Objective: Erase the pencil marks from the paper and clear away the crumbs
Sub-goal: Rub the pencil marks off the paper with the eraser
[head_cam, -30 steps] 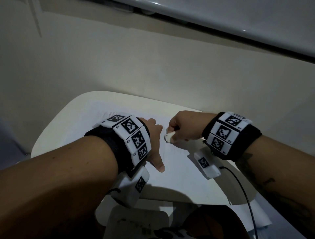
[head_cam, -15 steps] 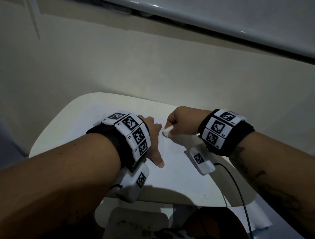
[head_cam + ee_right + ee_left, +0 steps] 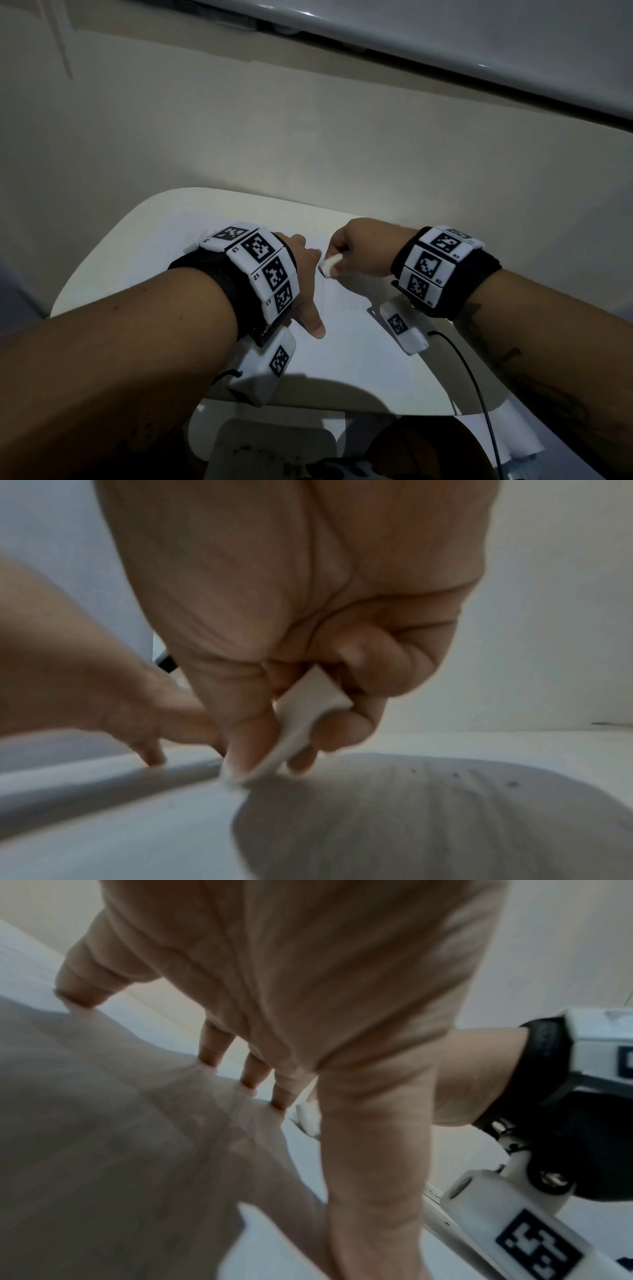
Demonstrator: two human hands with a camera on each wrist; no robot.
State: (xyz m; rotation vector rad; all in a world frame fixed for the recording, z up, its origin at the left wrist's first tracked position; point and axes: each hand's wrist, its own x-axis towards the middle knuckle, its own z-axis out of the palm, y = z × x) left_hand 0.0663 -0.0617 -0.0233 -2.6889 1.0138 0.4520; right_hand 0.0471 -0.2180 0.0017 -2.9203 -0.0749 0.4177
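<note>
With our right hand (image 3: 356, 251) pinching the white eraser (image 3: 329, 266) against the paper (image 3: 356, 346) and our left hand (image 3: 303, 274) spread flat just beside it, pressing too hard could crumple the sheet on this small white table (image 3: 113, 260) by a cream wall (image 3: 274, 137).

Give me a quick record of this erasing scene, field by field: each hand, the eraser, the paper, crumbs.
left hand: fingers spread straight, pressing the paper flat
right hand: pinches the eraser
eraser: white, tilted, lower end on the paper
paper: white sheet lying on the table
crumbs: a few dark specks on the paper near the right hand
pencil marks: too faint to tell
</note>
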